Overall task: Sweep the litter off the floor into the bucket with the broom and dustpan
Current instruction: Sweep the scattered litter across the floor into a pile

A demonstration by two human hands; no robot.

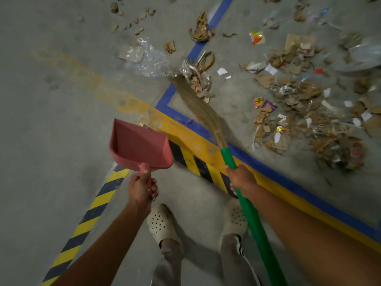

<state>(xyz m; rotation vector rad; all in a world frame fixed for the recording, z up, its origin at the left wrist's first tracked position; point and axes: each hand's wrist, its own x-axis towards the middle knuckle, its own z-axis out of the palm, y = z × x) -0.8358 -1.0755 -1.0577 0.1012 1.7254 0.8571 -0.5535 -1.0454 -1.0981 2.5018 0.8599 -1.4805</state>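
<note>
Two bare hands hold the tools. Right hand (242,178) has its fingers wrapped tight round the green stick of the broom (252,216), and the brown bristles touch a small clump of litter (198,81) by the blue line (288,181). Left hand (142,188) has its fingers wrapped round the handle of the pink dustpan (138,145), just beside the broom. More litter lies spread over the grey floor (51,79) on the right. Pale shoes (161,221) stand below the hands.

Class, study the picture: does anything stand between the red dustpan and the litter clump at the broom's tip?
Nothing visible does. Between the dustpan in the left hand and the litter clump lie only flat painted floor lines. The bucket is out of view.
</note>
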